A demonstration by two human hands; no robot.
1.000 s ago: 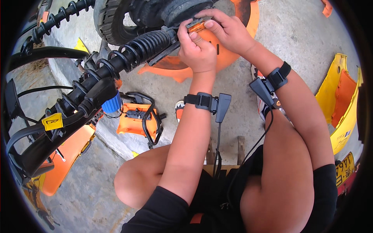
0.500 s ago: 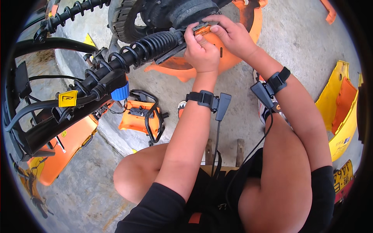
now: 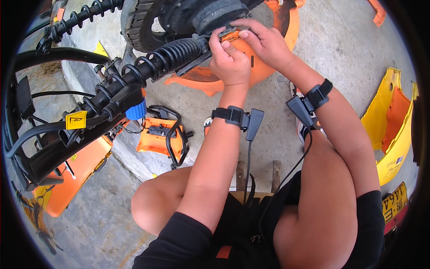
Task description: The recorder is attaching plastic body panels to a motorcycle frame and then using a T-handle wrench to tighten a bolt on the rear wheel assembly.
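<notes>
A: Starting from the left, anything to mind?

B: First the yellow tag, then the blue cap, both well apart from the fingers. Next, the black spring shock, slanting up toward the work. Best to keep knuckles off the coils.

A: And the left hand?

B: Pinched, thumb and forefinger, on the left end of a small orange part with a dark edge. Probably best used as the steady grip: firm, without squeezing hard.

A: Where to look for that part?

B: Between both sets of fingertips, just past the upper end of the shock, near the dark hub, with the large orange panel behind. Partly covered; can't tell whether loose or fastened.

A: Then the right hand?

B: Arched in from the other side, thumb and forefinger closed on the right end too. Good for the finer movement: small, even pressure, no twisting against the left. Worth tilting the fingers a little for a clearer view of the edge.

A: Farther right?

B: Only the yellow panel to note, well apart from the hands.
</notes>
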